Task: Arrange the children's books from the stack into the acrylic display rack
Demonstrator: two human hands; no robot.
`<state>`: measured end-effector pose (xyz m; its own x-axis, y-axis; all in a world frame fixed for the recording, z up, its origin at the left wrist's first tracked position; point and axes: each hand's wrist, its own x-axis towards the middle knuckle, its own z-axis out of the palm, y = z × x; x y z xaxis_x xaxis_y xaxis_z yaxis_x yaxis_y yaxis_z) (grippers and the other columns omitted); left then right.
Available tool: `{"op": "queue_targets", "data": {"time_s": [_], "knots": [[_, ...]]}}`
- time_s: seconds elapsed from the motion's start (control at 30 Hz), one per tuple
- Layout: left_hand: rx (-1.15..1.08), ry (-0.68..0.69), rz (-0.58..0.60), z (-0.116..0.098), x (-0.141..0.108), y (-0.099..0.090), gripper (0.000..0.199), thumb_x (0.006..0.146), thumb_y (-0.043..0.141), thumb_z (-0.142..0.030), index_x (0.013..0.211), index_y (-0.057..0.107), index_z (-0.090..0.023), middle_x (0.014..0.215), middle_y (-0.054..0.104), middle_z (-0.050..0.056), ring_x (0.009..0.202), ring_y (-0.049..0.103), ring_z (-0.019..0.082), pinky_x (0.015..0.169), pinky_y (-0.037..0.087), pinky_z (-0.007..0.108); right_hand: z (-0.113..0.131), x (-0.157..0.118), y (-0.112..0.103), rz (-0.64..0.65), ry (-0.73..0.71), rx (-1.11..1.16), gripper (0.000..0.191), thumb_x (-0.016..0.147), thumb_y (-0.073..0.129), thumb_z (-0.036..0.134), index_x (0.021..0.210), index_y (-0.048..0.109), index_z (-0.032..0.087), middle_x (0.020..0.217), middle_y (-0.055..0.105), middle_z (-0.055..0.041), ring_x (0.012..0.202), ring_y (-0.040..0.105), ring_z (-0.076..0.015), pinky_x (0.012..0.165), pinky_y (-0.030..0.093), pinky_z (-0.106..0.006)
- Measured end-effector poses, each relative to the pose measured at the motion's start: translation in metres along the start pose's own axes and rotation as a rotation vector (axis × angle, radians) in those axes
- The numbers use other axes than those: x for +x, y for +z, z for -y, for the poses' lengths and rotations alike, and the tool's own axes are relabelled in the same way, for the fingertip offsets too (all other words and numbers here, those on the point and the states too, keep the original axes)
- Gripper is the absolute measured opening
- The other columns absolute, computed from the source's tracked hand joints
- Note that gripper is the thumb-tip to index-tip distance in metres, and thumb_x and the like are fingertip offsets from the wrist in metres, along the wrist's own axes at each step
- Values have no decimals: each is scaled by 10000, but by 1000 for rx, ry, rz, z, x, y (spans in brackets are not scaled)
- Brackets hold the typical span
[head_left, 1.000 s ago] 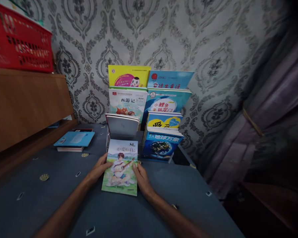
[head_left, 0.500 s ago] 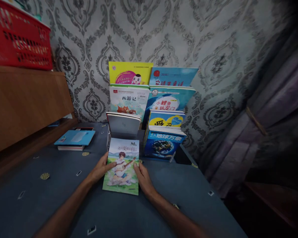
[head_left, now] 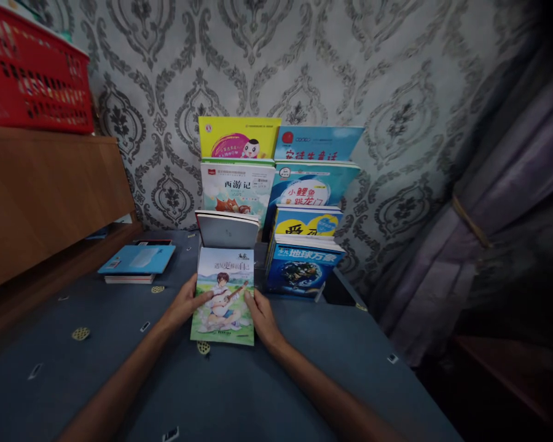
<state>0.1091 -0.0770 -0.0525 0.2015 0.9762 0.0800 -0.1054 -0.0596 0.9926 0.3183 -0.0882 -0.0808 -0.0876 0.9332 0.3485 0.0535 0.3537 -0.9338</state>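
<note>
Between both hands I hold a book [head_left: 224,307] whose cover shows a figure playing a guitar on grass. My left hand [head_left: 187,302] grips its left edge with the thumb on the cover; my right hand [head_left: 261,313] grips the right edge the same way. The remaining fingers are behind the book, partly hidden. Its top edge overlaps the front of a tiered book rack, just below a grey-covered book [head_left: 229,230]. In the rack's right column, a blue book with a globe [head_left: 303,273] stands in front.
Behind stand a white book [head_left: 237,184], a yellow book [head_left: 237,136] and several blue ones. A small book stack [head_left: 136,261] lies left on the dark cloth. A wooden cabinet [head_left: 50,196] with a red basket [head_left: 37,73] borders the left; a curtain [head_left: 442,282] hangs right.
Both hands have moved the guitar-cover book slightly forward and up, closer to the rack's front left slot. The view has shifted a little. Both hands keep their hold.
</note>
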Motion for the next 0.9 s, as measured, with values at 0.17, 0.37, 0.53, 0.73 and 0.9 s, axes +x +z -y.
{"op": "queue_targets", "data": {"time_s": [0.17, 0.37, 0.53, 0.73, 0.9], "knots": [[3, 24, 15, 4, 11, -4, 743, 637, 864, -465, 1230, 536, -160, 1205, 711, 138, 1035, 695, 324, 861, 571, 422, -3, 7, 0, -11, -56, -54, 537, 919, 459, 672, 935, 663, 175, 780, 653, -31, 686, 573, -187, 618, 488, -278], [51, 167, -46, 4, 26, -7, 698, 620, 867, -470, 1177, 578, -163, 1223, 703, 139, 1110, 670, 333, 919, 555, 433, -1, 17, -7, 15, -155, -171, 490, 966, 423, 591, 987, 665, 165, 853, 683, -49, 767, 613, -200, 672, 494, -282], [106, 218, 6, -2, 24, -10, 624, 679, 837, -453, 1171, 595, -156, 1149, 733, 129, 1022, 707, 313, 867, 578, 425, 5, 16, -14, 65, -217, -278, 395, 994, 443, 485, 1048, 670, 168, 896, 718, -58, 769, 647, -202, 690, 496, -286], [210, 190, 17, -18, 23, -22, 606, 625, 859, -473, 1095, 668, -142, 1075, 765, 125, 934, 727, 307, 832, 593, 428, 12, 22, -24, 165, -300, -400, 350, 1004, 454, 438, 1062, 676, 175, 964, 736, -73, 860, 674, -221, 756, 508, -298], [347, 50, 203, -36, 21, -36, 479, 621, 844, -475, 973, 755, -164, 966, 792, 96, 936, 724, 316, 853, 583, 437, 11, 21, -30, 212, -377, -529, 325, 999, 494, 446, 963, 680, 182, 850, 726, -64, 740, 645, -198, 700, 487, -281]]}}
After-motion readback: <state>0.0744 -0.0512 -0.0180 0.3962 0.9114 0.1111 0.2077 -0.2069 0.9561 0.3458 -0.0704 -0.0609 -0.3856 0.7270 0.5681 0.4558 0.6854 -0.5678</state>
